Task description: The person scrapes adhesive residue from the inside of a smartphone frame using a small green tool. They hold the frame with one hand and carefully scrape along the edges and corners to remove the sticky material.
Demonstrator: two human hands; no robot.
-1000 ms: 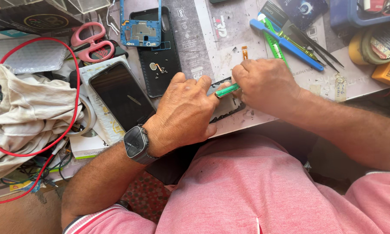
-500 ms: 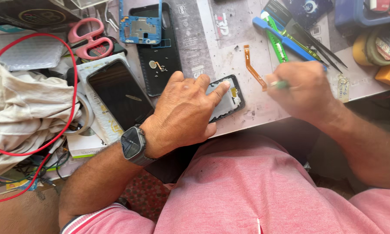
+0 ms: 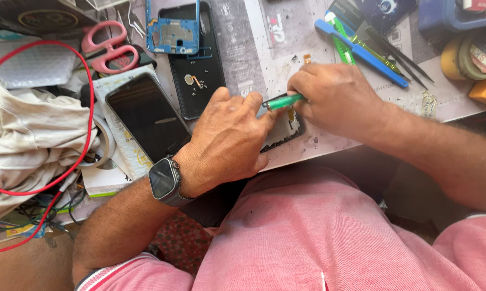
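Head view shows my right hand (image 3: 337,99) closed in a grip on a green tool (image 3: 283,101), its tip over the small phone frame (image 3: 286,132) at the desk (image 3: 329,143) edge. Beside it, my left hand (image 3: 229,141) presses flat on that frame, fingers bent, holding nothing. Beyond my right grip, a blue tray (image 3: 440,16) holds small parts I cannot tell apart.

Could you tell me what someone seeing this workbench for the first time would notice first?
Most striking are the two hands at the centre: the left hand presses down on a small dark phone frame at the bench edge, while the right hand brings a green-handled tool to it. To the left lie a dark phone, pink scissors and a looping red wire over crumpled cloth.
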